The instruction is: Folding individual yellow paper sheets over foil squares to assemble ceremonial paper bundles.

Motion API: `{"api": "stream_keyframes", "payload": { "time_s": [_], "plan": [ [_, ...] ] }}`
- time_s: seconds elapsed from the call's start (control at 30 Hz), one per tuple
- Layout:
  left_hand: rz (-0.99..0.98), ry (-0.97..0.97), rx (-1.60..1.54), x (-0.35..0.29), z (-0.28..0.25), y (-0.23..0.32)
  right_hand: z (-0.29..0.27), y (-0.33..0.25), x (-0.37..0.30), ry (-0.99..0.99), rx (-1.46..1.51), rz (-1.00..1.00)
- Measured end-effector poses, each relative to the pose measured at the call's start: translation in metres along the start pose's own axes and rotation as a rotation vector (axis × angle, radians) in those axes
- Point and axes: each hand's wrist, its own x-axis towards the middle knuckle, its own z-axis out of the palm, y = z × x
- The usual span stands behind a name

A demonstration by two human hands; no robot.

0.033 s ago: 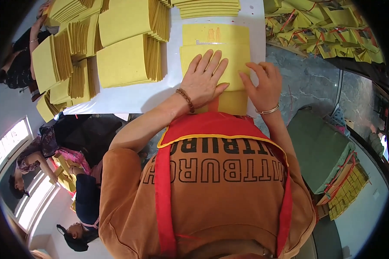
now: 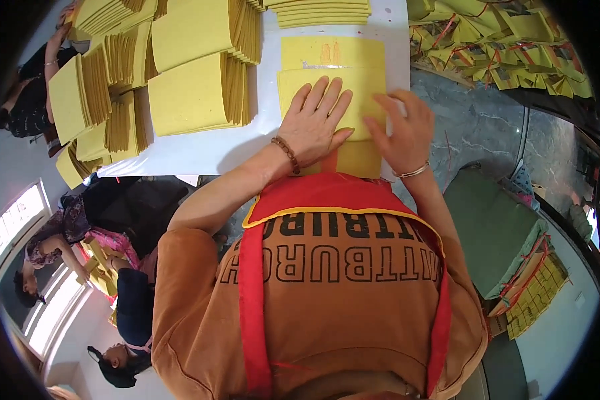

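Yellow paper (image 2: 363, 100) lies on the white-topped table (image 2: 265, 93) right in front of me, with a fold or edge crossing its near part. My left hand (image 2: 317, 120) rests flat on it, palm down, fingers spread. At the paper's right edge is my right hand (image 2: 408, 130), its fingers apart and slightly bent, the fingertips over or close to that edge. Whether they touch the paper I cannot tell. Beyond the left hand, a yellow strip with reddish print (image 2: 353, 52) shows past the upper sheet. Nothing is visibly held in either hand.
Several stacks of folded yellow paper (image 2: 187, 93) cover the table's left side. Another yellow stack (image 2: 323, 13) stands at the far edge. Yellow papers with red ties (image 2: 500, 53) lie at far right. A green-covered block (image 2: 490, 230) stands at right. Other people work at left.
My right hand has shifted slightly up and to the left over the paper's right edge. The left hand and the paper stay where they were.
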Motion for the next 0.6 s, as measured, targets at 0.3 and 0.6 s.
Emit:
{"api": "stream_keyframes", "payload": {
  "time_s": [0.3,0.6],
  "plan": [
    [0.016,-0.039,-0.11,-0.003,-0.003,-0.004,0.035,-0.009,0.007,-0.219,0.013,-0.3],
    [-0.065,0.09,-0.613,-0.009,-0.001,-0.028,0.041,-0.015,0.011,-0.263,-0.085,-0.184]
  ]
}}
